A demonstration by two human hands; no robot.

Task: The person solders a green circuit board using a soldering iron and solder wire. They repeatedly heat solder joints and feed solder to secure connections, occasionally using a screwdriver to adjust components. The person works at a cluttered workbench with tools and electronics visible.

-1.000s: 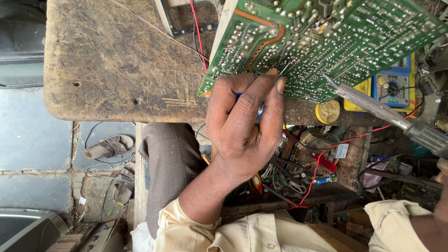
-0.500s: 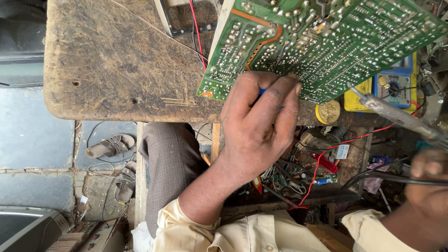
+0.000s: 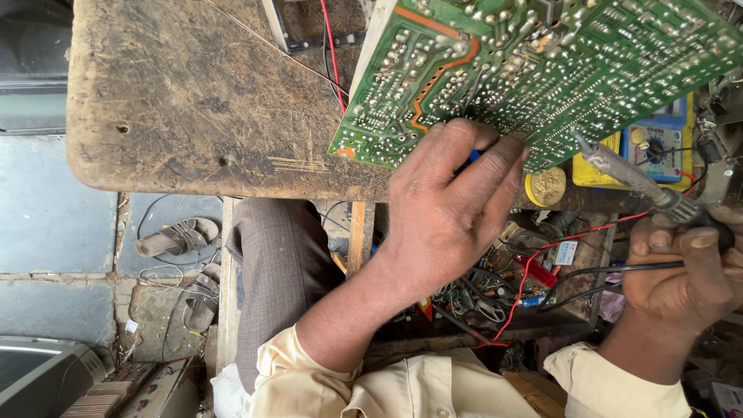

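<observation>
A large green circuit board (image 3: 542,70) lies solder side up on the worn wooden bench (image 3: 193,101). My left hand (image 3: 449,201) rests on the board's near edge, fingers curled round a small blue object (image 3: 469,159) that is mostly hidden. My right hand (image 3: 685,267) grips the handle of a soldering iron (image 3: 627,174) at the right. The iron's tip points at the board's near edge, just right of my left fingers. Whether the tip touches the board is unclear.
A yellow multimeter (image 3: 654,147) and a round gold tin (image 3: 546,186) sit by the board's near right edge. Red and black wires (image 3: 534,271) and small parts crowd a lower shelf. Sandals (image 3: 178,236) lie on the floor at the left, with a grey appliance (image 3: 42,375) in the corner.
My right hand has come into view with the soldering iron and swung its tip towards the board. My left hand has slid up onto the board's edge.
</observation>
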